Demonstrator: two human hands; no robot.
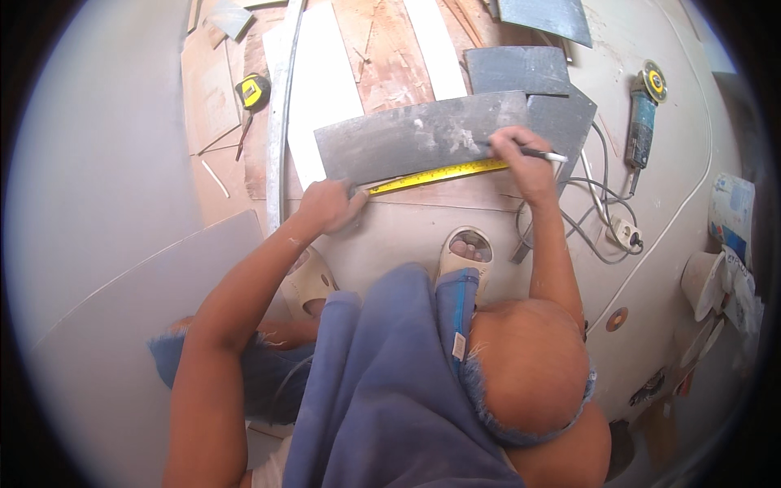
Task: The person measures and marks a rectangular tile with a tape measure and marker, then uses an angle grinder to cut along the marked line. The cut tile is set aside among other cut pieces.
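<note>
A long dark grey tile strip (407,137) lies across in front of me. Along its near edge runs a yellow tape measure blade (439,174). My left hand (329,205) is closed at the blade's left end, by the tile's near left corner. At the tile's right part, my right hand (525,163) grips a black marker (537,153) with a white end; its other end points left over the tile. The blade's right end passes under or beside this hand, and I cannot see its case.
A second tape measure (254,91) lies left of a long metal straightedge (283,122). Other grey tiles (521,69) lie at the far right. An angle grinder (643,122), its cable and a socket block (625,234) rest on the floor to the right, with bags beyond.
</note>
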